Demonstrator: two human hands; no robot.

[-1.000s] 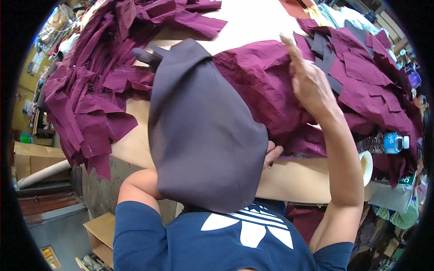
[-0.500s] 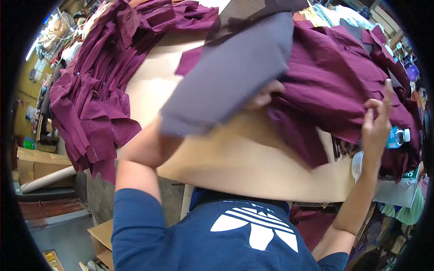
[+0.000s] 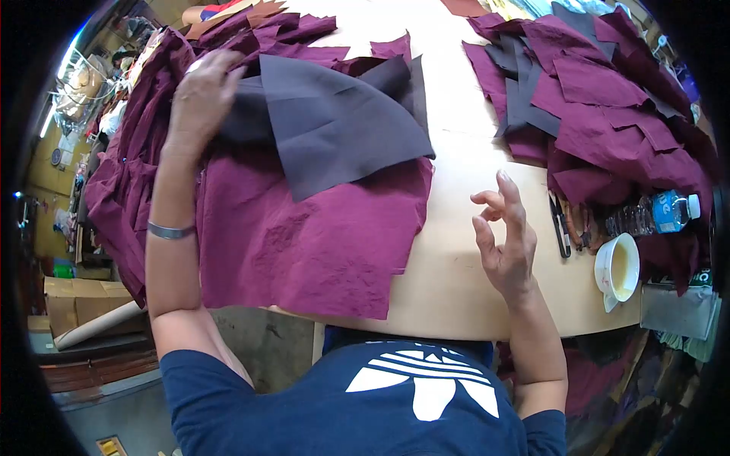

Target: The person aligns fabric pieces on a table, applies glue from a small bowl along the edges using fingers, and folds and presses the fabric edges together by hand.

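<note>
My left hand [image 3: 204,102] is slightly blurred over the left cloth pile, beside the left end of a dark grey fabric piece [image 3: 342,125]. Its fingers look loosely stretched, with nothing visible in them. The grey piece lies spread with a fold across a wide maroon fabric panel [image 3: 304,247], which reaches over the table's front edge. Above the bare table [image 3: 449,281], my right hand [image 3: 508,243] is open, index finger raised and the others partly bent. It holds nothing.
Crumpled maroon cloth [image 3: 125,182] hangs off the left edge. On the right are stacked maroon and grey pieces [image 3: 601,114], dark pens [image 3: 561,228], a water bottle [image 3: 665,213] and a white cup [image 3: 620,266] of pale paste or liquid. A cardboard box [image 3: 84,304] stands lower left.
My left hand has swung to the upper left. The grey piece and a maroon panel have moved left and now lie spread. My right hand has come inward from the right-hand pile.
</note>
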